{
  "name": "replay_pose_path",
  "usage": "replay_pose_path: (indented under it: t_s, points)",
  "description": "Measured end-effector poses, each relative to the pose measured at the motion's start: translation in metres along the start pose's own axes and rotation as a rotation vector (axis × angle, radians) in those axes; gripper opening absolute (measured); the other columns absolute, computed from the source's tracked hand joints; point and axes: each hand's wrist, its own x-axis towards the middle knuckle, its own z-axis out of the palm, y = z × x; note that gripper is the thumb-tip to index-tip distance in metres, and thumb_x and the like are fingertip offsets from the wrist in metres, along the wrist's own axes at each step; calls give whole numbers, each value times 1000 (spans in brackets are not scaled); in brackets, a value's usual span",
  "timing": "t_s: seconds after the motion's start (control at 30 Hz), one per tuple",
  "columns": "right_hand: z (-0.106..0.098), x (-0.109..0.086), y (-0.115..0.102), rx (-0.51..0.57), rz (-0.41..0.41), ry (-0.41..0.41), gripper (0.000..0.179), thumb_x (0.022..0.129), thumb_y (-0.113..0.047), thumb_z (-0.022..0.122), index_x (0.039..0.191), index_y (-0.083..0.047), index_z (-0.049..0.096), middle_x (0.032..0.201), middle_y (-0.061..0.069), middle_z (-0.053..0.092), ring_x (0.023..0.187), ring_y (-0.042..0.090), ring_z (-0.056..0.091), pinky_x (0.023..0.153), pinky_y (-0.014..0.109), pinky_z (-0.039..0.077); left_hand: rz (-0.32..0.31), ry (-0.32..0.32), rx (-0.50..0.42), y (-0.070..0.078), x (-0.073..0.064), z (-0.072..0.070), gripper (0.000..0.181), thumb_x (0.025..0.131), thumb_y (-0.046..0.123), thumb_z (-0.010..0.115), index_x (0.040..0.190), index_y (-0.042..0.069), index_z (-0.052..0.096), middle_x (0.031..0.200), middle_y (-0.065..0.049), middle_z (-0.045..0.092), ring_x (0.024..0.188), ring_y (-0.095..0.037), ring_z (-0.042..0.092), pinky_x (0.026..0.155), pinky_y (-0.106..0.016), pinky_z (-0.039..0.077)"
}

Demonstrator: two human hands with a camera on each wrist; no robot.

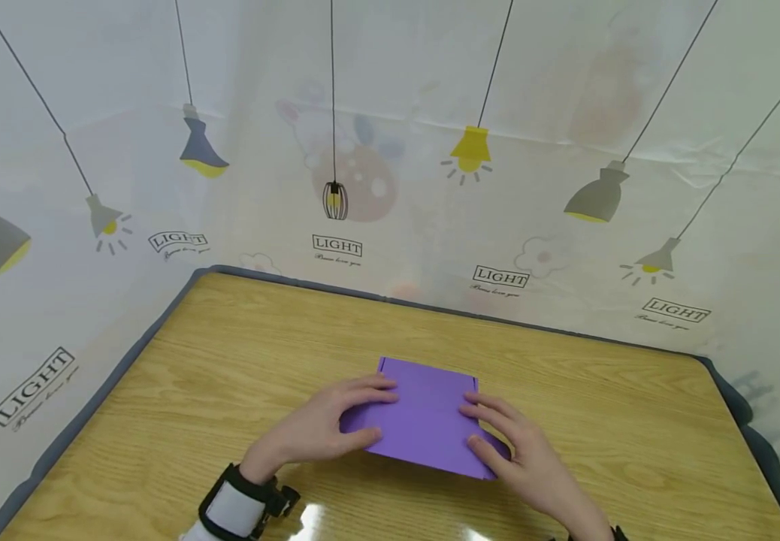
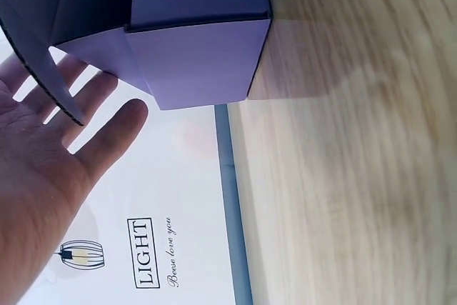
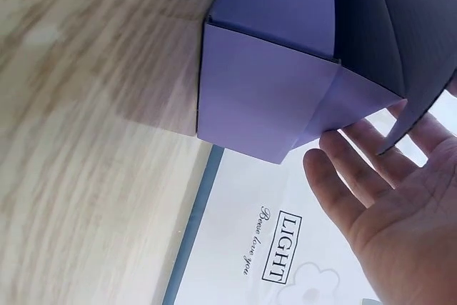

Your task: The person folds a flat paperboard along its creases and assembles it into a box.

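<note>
A purple cardboard box [image 1: 427, 417] stands on the wooden table, its lid tilted partly up. My left hand [image 1: 325, 422] rests on the left side of the lid, fingers stretched out and thumb near the front edge. On the opposite side my right hand [image 1: 521, 454] touches the lid with lightly bent fingers. The left wrist view shows a dark gap between the lid and the box body [image 2: 196, 62], with a side flap beside my palm. From the right wrist, the box wall [image 3: 260, 91] and a similar flap appear next to my fingers.
The wooden tabletop [image 1: 261, 338] has a dark grey edge strip [image 1: 390, 300]. White sheets printed with hanging lamps [image 1: 471, 150] and "LIGHT" labels surround it at the back and sides. A strapped wrist device [image 1: 241, 503] sits on the left forearm.
</note>
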Motion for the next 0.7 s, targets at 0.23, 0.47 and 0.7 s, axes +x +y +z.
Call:
replay_pose_path:
  t_s: [0.23, 0.47, 0.7]
  points:
    - [6, 0, 3, -51, -19, -5, 37, 93, -20, 81, 128, -30, 72, 143, -6, 67, 133, 30, 66, 103, 50, 61, -14, -21, 89, -1, 3, 7, 51, 96, 30, 74, 144, 16, 64, 164, -2, 50, 157, -35, 42, 128, -57, 38]
    - [11, -1, 6, -81, -42, -11, 40, 88, -20, 86, 125, -30, 73, 142, -6, 66, 131, 29, 67, 102, 50, 61, -30, -36, 159, -2, 4, 11, 51, 95, 31, 77, 142, 17, 66, 163, -1, 50, 156, -33, 43, 127, -55, 40]
    - [14, -3, 7, -149, -88, -7, 46, 82, -22, 91, 125, -25, 74, 142, -1, 66, 132, 32, 66, 102, 52, 61, -9, -43, 226, -6, 5, 13, 52, 91, 30, 82, 140, 18, 68, 162, -1, 51, 155, -33, 45, 126, -52, 42]
